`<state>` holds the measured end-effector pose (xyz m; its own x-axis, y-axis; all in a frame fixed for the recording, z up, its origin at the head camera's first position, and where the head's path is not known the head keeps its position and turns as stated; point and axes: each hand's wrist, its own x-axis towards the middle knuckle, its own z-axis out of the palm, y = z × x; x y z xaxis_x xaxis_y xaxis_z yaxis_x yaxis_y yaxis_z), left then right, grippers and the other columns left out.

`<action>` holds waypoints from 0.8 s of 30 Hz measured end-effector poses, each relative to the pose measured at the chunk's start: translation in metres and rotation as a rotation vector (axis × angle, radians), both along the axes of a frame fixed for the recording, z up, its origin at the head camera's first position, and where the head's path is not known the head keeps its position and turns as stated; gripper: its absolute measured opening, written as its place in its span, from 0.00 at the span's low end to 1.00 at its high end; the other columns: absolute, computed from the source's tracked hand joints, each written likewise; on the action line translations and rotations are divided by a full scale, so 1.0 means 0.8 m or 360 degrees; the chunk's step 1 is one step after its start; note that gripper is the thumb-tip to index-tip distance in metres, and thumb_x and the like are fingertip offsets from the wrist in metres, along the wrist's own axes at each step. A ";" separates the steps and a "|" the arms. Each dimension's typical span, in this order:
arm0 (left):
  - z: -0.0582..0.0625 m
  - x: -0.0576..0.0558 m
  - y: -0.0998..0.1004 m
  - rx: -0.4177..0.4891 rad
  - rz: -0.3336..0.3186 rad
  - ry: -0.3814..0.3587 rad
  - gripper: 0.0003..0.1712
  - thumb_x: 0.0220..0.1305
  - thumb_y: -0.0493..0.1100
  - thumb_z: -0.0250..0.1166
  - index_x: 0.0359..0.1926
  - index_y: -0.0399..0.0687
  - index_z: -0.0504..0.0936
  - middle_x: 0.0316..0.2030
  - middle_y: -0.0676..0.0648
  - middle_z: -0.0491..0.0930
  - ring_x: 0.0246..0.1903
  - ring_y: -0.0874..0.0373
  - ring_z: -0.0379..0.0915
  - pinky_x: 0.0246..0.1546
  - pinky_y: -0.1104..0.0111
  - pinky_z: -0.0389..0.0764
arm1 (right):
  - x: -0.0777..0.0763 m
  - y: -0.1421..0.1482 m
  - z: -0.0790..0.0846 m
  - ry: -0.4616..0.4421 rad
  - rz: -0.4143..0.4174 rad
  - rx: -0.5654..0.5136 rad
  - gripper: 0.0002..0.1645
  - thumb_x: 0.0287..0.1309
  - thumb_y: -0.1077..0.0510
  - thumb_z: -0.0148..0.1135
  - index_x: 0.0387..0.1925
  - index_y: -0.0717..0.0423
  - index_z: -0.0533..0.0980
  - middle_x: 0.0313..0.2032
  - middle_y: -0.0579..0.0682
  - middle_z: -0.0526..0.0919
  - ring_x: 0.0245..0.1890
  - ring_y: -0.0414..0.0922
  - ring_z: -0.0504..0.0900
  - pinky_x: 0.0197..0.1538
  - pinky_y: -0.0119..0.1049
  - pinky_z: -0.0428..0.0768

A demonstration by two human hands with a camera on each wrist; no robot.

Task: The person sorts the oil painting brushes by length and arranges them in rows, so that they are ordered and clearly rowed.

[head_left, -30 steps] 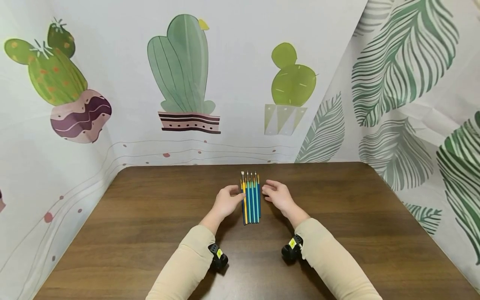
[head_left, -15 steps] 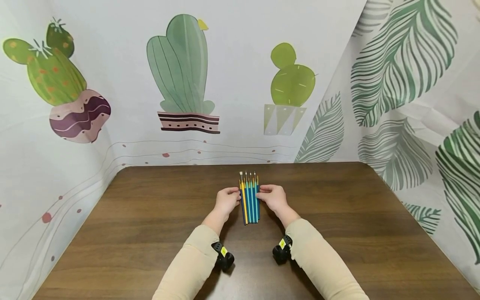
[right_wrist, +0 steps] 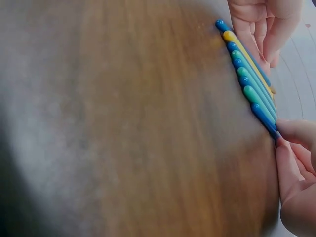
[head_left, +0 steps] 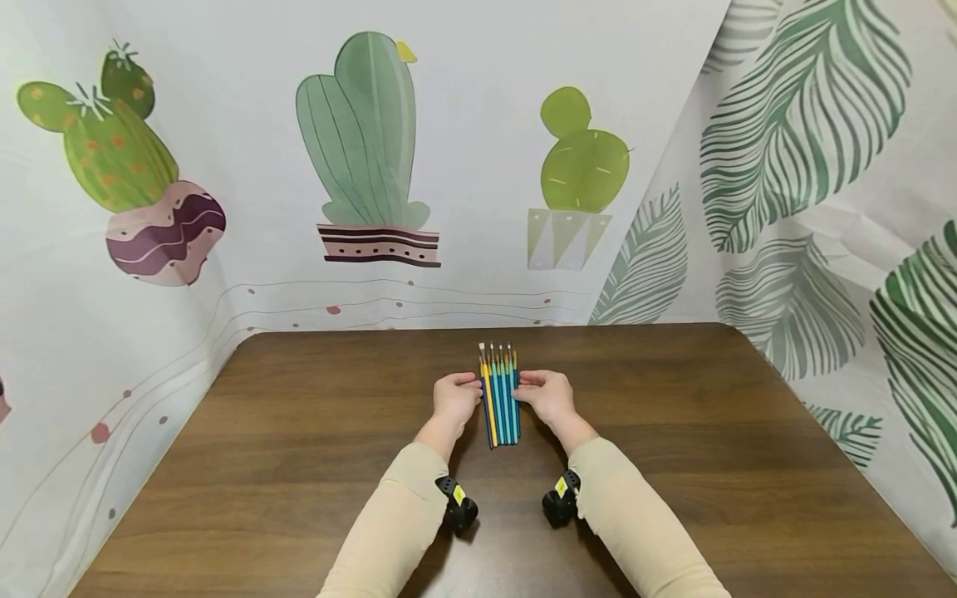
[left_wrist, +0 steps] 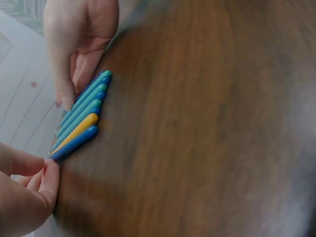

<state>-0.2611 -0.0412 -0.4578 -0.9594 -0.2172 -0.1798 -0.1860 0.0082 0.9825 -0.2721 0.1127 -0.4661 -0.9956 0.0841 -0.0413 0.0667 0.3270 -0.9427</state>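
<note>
Several paintbrushes (head_left: 501, 407) lie side by side in a flat row on the table, bristles toward the wall. Their handles are dark blue, teal and one yellow (left_wrist: 79, 132). At the row's left side my left hand (head_left: 456, 400) touches the outer dark blue brush (left_wrist: 76, 143) with its fingertips. On the opposite side my right hand (head_left: 547, 397) has its thumb and fingertips against the outermost blue brush (right_wrist: 263, 117). The handle ends form a slanted line in both wrist views. The fingers partly hide the bristle ends there.
A brown wooden table (head_left: 299, 465) spreads around the hands. Behind it hangs a white cloth (head_left: 478, 166) printed with cacti and leaves, close to the table's far edge. Black wrist cameras (head_left: 460, 508) sit on both sleeves.
My right hand has moved left from beside the row to touch it. My left hand has drawn its thumb off the yellow brush to the row's left side. The brushes lie slightly closer together.
</note>
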 end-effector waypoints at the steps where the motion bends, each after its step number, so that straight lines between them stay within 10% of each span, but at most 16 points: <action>1: 0.000 0.000 0.002 -0.0027 0.0021 0.0011 0.18 0.56 0.22 0.56 0.49 0.27 0.77 0.41 0.32 0.82 0.40 0.48 0.80 0.43 0.62 0.82 | 0.000 0.000 -0.001 0.0006 -0.0002 -0.0004 0.24 0.45 0.68 0.71 0.48 0.69 0.78 0.43 0.64 0.84 0.44 0.52 0.85 0.47 0.39 0.82; 11: 0.003 0.005 0.015 -0.0405 0.0150 0.0041 0.18 0.46 0.28 0.70 0.42 0.36 0.81 0.36 0.41 0.84 0.40 0.49 0.80 0.42 0.62 0.82 | 0.002 0.001 -0.002 0.0008 -0.0005 0.0012 0.24 0.47 0.67 0.70 0.49 0.68 0.78 0.43 0.64 0.84 0.45 0.53 0.84 0.48 0.41 0.82; 24: 0.002 0.004 0.011 -0.0249 0.0170 0.0044 0.13 0.49 0.27 0.66 0.39 0.33 0.82 0.34 0.39 0.84 0.36 0.52 0.80 0.41 0.62 0.82 | 0.003 -0.001 -0.002 0.0022 -0.0016 -0.0020 0.24 0.46 0.68 0.70 0.48 0.68 0.78 0.42 0.65 0.84 0.44 0.52 0.85 0.47 0.40 0.82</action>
